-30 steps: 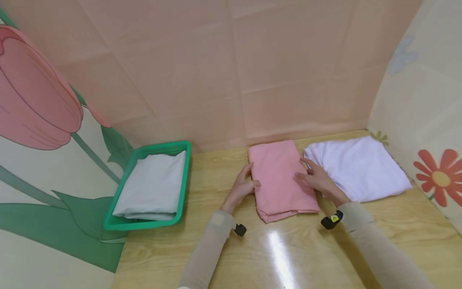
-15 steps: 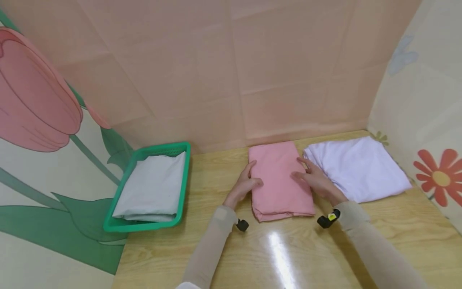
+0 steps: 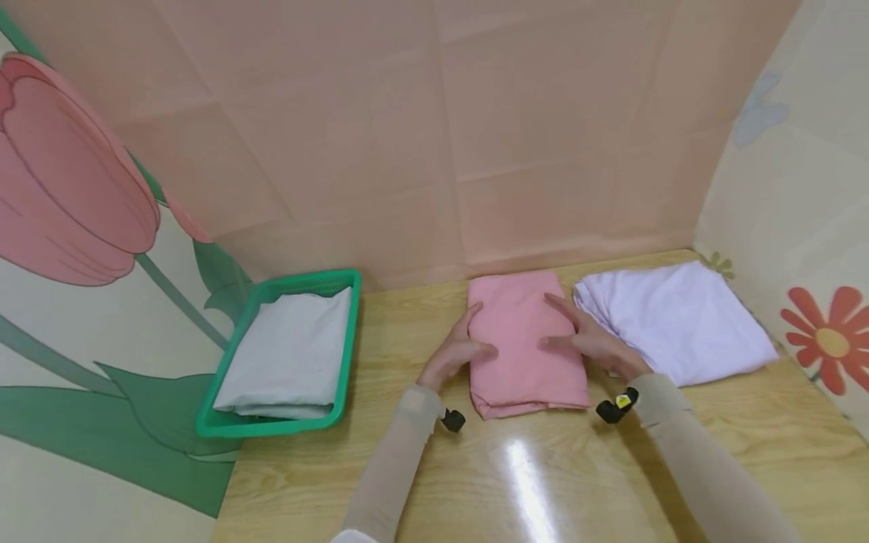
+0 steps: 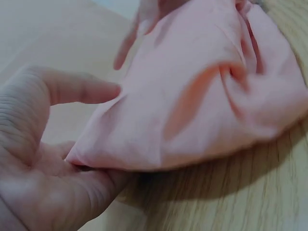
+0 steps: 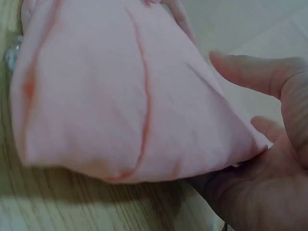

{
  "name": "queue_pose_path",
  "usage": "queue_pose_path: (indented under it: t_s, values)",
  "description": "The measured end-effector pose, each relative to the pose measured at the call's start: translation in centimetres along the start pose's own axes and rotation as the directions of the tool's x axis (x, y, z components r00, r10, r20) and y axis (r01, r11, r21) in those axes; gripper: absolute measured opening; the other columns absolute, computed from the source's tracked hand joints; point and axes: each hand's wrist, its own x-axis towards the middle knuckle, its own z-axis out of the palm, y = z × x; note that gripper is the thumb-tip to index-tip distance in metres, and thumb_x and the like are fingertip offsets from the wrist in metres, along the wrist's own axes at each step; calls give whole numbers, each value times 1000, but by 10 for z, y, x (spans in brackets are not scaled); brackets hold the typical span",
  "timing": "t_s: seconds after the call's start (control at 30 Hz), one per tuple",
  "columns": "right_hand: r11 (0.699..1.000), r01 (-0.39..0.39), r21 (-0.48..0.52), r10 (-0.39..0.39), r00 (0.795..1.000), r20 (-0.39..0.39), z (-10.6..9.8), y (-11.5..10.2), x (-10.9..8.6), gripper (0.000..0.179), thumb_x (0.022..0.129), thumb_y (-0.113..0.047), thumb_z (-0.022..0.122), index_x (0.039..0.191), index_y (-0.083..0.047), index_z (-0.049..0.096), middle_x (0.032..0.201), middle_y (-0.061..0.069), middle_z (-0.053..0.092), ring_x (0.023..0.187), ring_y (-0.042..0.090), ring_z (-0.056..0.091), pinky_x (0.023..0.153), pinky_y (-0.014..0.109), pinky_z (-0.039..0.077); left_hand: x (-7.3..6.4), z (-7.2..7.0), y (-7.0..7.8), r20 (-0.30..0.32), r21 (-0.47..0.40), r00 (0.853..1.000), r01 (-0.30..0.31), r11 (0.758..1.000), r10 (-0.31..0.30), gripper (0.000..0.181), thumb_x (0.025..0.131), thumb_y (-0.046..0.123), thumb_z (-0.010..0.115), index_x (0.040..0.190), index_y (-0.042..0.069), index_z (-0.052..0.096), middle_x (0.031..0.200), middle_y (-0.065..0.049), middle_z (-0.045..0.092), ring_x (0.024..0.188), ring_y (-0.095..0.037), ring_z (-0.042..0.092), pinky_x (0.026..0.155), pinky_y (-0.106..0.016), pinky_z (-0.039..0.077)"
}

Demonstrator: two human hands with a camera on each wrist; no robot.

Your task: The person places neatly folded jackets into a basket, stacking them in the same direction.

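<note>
A folded pink cloth (image 3: 519,332) lies on the wooden table between both hands in the head view. On its left edge is my left hand (image 3: 456,353), thumb over the top; in the left wrist view its fingers go beneath the cloth's edge (image 4: 144,120). At the opposite edge my right hand (image 3: 597,343) has thumb and forefinger spread over the cloth. The right wrist view has the right thumb (image 5: 245,70) standing apart from the fabric, while other fingers reach under the edge and are partly hidden.
A green basket (image 3: 205,418) at the left holds a folded pale grey cloth (image 3: 285,351). To the right of the pink cloth lies a folded pale lavender cloth (image 3: 679,324), close to the right hand. A pinkish sheet (image 3: 339,151) hangs behind the table (image 3: 407,309).
The pink cloth's near end has shifted left, so the cloth lies straighter. My right hand has moved slightly left, its forefinger farther over the cloth. My left hand stays at the left edge.
</note>
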Motion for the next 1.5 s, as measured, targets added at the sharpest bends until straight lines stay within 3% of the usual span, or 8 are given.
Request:
queue_pose_path:
  t_s: [0.17,0.3,0.4,0.53,0.6,0.9,1.2,1.5]
  values:
    - [1000,-4,2,4,997,71,0,4,0,124,85,-18,91,174,-29,6,178,15,-18,162,49,-11,124,76,2,1,-5,-4,92,-28,995,30,999,-27,126,77,-15,81,173,31,14,181,-10,1,152,-37,37,95,-42,62]
    - [1000,-21,-16,22,995,101,-1,8,-2,129,83,-15,92,174,-30,2,177,18,-20,161,49,-14,123,77,-1,2,-10,-9,118,-36,991,65,997,-60,131,77,-13,84,173,34,9,181,-12,-4,102,-20,64,72,-28,62]
    - [999,-22,-31,26,994,108,-1,8,-4,130,83,-15,92,174,-29,0,177,21,-19,161,49,-16,123,77,-5,1,-11,-9,124,-25,989,81,996,-77,133,76,-12,86,173,36,8,181,-12,-6,99,-21,65,75,-30,63]
    - [999,-16,-44,21,993,115,0,6,-5,131,83,-16,92,173,-30,-3,177,23,-18,161,50,-16,124,75,-5,-2,-11,-4,122,8,990,69,998,-70,134,75,-13,86,173,35,9,181,-8,-5,152,-35,38,103,-39,58]
    - [998,-8,-65,15,993,115,1,4,-5,131,83,-18,92,173,-31,-3,176,24,-17,161,51,-15,124,75,-5,-5,-13,-1,127,10,990,59,998,-60,134,75,-14,85,173,34,9,181,-7,-4,158,-36,27,108,-41,55]
    - [994,-2,-112,13,995,103,4,-11,-4,132,83,-23,93,172,-36,-3,176,29,-12,160,56,-5,124,76,3,-12,-19,11,119,-6,993,16,1000,-15,132,74,-17,83,173,33,11,181,-7,-1,161,-36,22,115,-43,49]
    - [995,41,-89,-31,994,104,10,-28,-3,130,85,-18,92,172,-39,-2,176,28,-9,160,56,2,125,75,8,-22,-30,24,95,65,995,-21,998,15,134,74,-13,85,173,36,9,181,-7,-3,165,-32,8,132,-52,17]
    - [996,59,-66,-52,993,106,13,-46,0,131,84,-17,92,172,-42,-1,177,25,-11,160,55,3,125,75,8,-31,-40,40,78,92,996,-39,995,32,136,74,-13,86,172,42,9,181,-8,-2,163,-37,15,125,-53,35]
